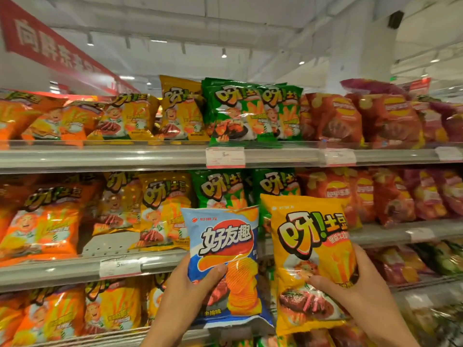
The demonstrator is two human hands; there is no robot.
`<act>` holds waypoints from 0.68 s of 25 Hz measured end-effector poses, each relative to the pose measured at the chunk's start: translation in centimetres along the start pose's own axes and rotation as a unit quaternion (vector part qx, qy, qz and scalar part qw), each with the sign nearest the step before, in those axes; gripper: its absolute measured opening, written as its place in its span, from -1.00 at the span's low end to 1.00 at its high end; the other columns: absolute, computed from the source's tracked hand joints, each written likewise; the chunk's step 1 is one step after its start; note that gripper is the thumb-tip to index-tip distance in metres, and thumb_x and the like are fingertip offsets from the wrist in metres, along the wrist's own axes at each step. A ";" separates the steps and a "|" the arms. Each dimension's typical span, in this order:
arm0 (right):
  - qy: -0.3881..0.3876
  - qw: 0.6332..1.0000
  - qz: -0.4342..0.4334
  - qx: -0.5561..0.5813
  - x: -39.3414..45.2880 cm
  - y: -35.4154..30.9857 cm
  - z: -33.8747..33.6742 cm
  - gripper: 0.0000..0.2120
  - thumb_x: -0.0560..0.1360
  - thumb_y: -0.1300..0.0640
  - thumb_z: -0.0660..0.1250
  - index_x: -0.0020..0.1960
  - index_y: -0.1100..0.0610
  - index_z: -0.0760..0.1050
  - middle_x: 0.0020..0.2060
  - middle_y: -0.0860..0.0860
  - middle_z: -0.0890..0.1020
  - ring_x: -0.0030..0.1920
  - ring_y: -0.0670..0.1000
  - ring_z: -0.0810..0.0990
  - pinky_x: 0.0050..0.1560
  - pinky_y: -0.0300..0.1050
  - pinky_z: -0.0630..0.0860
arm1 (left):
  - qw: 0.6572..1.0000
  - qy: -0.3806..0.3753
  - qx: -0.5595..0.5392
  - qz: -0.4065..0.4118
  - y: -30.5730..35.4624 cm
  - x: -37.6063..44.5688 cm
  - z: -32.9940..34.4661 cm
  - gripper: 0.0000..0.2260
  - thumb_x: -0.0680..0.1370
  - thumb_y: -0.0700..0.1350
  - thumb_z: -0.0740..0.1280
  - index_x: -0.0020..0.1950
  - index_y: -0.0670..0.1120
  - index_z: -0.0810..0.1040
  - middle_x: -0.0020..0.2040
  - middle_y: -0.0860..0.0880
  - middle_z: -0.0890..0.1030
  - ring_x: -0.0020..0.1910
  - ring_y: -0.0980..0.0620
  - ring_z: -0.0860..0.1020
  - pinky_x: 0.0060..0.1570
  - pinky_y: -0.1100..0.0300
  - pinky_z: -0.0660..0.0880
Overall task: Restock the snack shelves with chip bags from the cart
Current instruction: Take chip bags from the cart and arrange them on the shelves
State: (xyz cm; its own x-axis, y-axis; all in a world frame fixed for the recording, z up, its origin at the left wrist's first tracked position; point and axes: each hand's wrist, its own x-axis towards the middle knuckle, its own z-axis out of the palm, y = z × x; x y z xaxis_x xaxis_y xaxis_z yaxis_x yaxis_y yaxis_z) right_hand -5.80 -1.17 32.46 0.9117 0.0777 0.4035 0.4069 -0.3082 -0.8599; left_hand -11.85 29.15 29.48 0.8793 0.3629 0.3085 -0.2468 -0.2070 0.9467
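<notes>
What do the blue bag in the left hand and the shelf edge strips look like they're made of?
Blue bag: seemingly thin glossy plastic film, judging by its sheen and the crinkles where the left hand grips it. Shelf edge strips: probably clear glossy plastic over grey metal, reflecting the lights; the metal is a guess.

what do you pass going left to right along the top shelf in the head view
Orange chip bags → yellow chip bags with a steak picture → green chip bags → red chip bags → purple-pink chip bags at the far right.
</notes>
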 end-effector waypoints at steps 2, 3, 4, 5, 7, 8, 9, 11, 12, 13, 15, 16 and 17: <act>-0.030 0.999 -0.004 0.015 2.2 -0.3 1.9 -0.15 0.00 -0.28 0.65 0.25 -0.37 0.40 0.08 -0.25 0.65 0.05 -0.23 0.61 -0.05 -0.21 0.47 | 0.999 0.038 0.011 0.006 0.1 0.3 -1.4 -0.55 0.32 0.21 0.52 0.18 0.22 0.58 0.03 0.21 0.72 0.00 0.24 0.68 -0.03 0.27 0.59; -0.050 0.998 -0.007 0.023 3.2 -0.7 3.3 -0.14 -0.01 -0.27 0.64 0.24 -0.38 0.40 0.05 -0.27 0.66 0.02 -0.23 0.63 -0.04 -0.18 0.49 | 0.998 0.063 0.020 0.011 0.0 0.3 -2.6 -0.57 0.33 0.21 0.52 0.17 0.23 0.59 0.03 0.21 0.72 0.00 0.24 0.68 -0.08 0.31 0.60; -0.069 0.997 -0.016 0.028 3.9 -1.0 4.8 -0.14 -0.01 -0.28 0.63 0.25 -0.40 0.40 0.03 -0.29 0.66 0.00 -0.25 0.63 -0.02 -0.16 0.50 | 0.996 0.088 0.027 0.018 0.0 0.0 -3.8 -0.58 0.33 0.21 0.51 0.16 0.23 0.59 0.03 0.21 0.73 0.00 0.25 0.68 -0.12 0.34 0.60; -0.085 0.996 -0.028 0.028 4.4 -1.4 6.4 -0.11 -0.01 -0.28 0.62 0.28 -0.39 0.38 0.05 -0.27 0.65 0.03 -0.22 0.63 0.01 -0.13 0.51 | 0.993 0.116 0.033 0.022 -0.1 -0.3 -5.2 -0.59 0.33 0.22 0.51 0.15 0.22 0.60 0.02 0.21 0.73 -0.01 0.25 0.68 -0.15 0.37 0.59; -0.116 0.992 -0.043 0.030 4.7 -2.4 9.8 -0.05 0.02 -0.30 0.61 0.36 -0.34 0.34 0.15 -0.21 0.60 0.13 -0.12 0.59 0.09 -0.04 0.50 | 0.984 0.169 0.048 0.022 -0.3 -1.3 -8.4 -0.57 0.32 0.26 0.50 0.13 0.17 0.61 0.00 0.19 0.73 -0.04 0.23 0.68 -0.18 0.37 0.58; -0.128 0.990 -0.053 0.031 4.6 -3.1 11.8 -0.09 0.02 -0.32 0.59 0.32 -0.40 0.33 0.16 -0.21 0.58 0.12 -0.14 0.57 0.06 -0.07 0.49 | 0.980 0.191 0.054 0.020 -0.4 -2.0 -10.2 -0.56 0.31 0.30 0.51 0.12 0.16 0.61 0.00 0.19 0.73 -0.04 0.22 0.68 -0.18 0.35 0.57; -0.135 0.988 -0.068 0.029 4.5 -3.9 13.7 -0.17 0.02 -0.34 0.58 0.23 -0.49 0.31 0.14 -0.26 0.56 0.09 -0.23 0.55 -0.01 -0.15 0.47 | 0.976 0.208 0.060 0.019 -0.4 -2.5 -12.0 -0.53 0.30 0.34 0.51 0.11 0.16 0.62 -0.01 0.18 0.73 -0.05 0.22 0.69 -0.16 0.33 0.56; -0.147 0.985 -0.091 0.018 3.9 -6.1 17.4 -0.26 0.05 -0.38 0.55 0.11 -0.61 0.25 0.10 -0.37 0.53 0.01 -0.38 0.52 -0.11 -0.32 0.39 | 0.969 0.237 0.066 0.015 -0.7 -3.4 -15.7 -0.54 0.30 0.36 0.51 0.11 0.20 0.62 -0.01 0.18 0.73 -0.05 0.22 0.68 -0.11 0.27 0.55; -0.148 0.983 -0.103 0.014 3.7 -7.2 19.2 -0.26 0.07 -0.40 0.55 0.13 -0.61 0.24 0.10 -0.42 0.52 0.00 -0.42 0.51 -0.12 -0.34 0.38 | 0.967 0.248 0.061 0.015 -0.8 -3.7 -17.5 -0.57 0.30 0.33 0.51 0.10 0.23 0.62 -0.01 0.18 0.73 -0.06 0.23 0.68 -0.09 0.24 0.55; -0.148 0.982 -0.118 0.011 3.4 -8.2 21.4 -0.25 0.09 -0.43 0.55 0.18 -0.57 0.27 0.10 -0.43 0.52 0.03 -0.40 0.52 -0.11 -0.33 0.39 | 0.965 0.256 0.051 0.014 -1.0 -4.0 -19.6 -0.59 0.30 0.29 0.50 0.10 0.22 0.63 -0.01 0.17 0.73 -0.06 0.22 0.69 -0.08 0.22 0.56; -0.145 0.979 -0.142 -0.007 2.9 -10.2 25.5 -0.20 0.08 -0.46 0.54 0.26 -0.38 0.35 0.11 -0.32 0.55 0.08 -0.24 0.56 -0.11 -0.28 0.43 | 0.961 0.273 0.046 0.011 -1.6 -4.5 -23.6 -0.55 0.26 0.25 0.49 0.09 0.12 0.65 -0.04 0.17 0.74 -0.09 0.23 0.69 -0.10 0.23 0.56; -0.142 0.978 -0.149 -0.016 2.6 -11.3 27.6 -0.19 0.10 -0.43 0.55 0.28 -0.30 0.36 0.12 -0.26 0.56 0.10 -0.15 0.58 -0.09 -0.23 0.47 | 0.957 0.284 0.053 0.011 -1.9 -4.7 -25.7 -0.53 0.23 0.26 0.49 0.08 0.10 0.65 -0.07 0.20 0.74 -0.12 0.26 0.68 -0.16 0.29 0.55; -0.135 0.978 -0.159 -0.027 2.4 -12.2 29.7 -0.18 0.14 -0.37 0.57 0.31 -0.23 0.37 0.14 -0.20 0.57 0.13 -0.09 0.58 -0.04 -0.15 0.53 | 0.955 0.290 0.062 0.010 -2.0 -4.9 -27.8 -0.52 0.21 0.27 0.48 0.07 0.10 0.65 -0.09 0.24 0.73 -0.14 0.31 0.67 -0.22 0.34 0.52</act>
State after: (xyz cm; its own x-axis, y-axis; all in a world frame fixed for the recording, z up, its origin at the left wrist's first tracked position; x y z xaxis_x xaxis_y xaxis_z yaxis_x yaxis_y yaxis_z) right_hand -6.88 30.94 34.61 0.7250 0.4222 0.5442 0.6747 -0.2765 -0.6843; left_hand -26.96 53.06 28.61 0.4931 0.7918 0.3603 -0.1790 -0.3130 0.9327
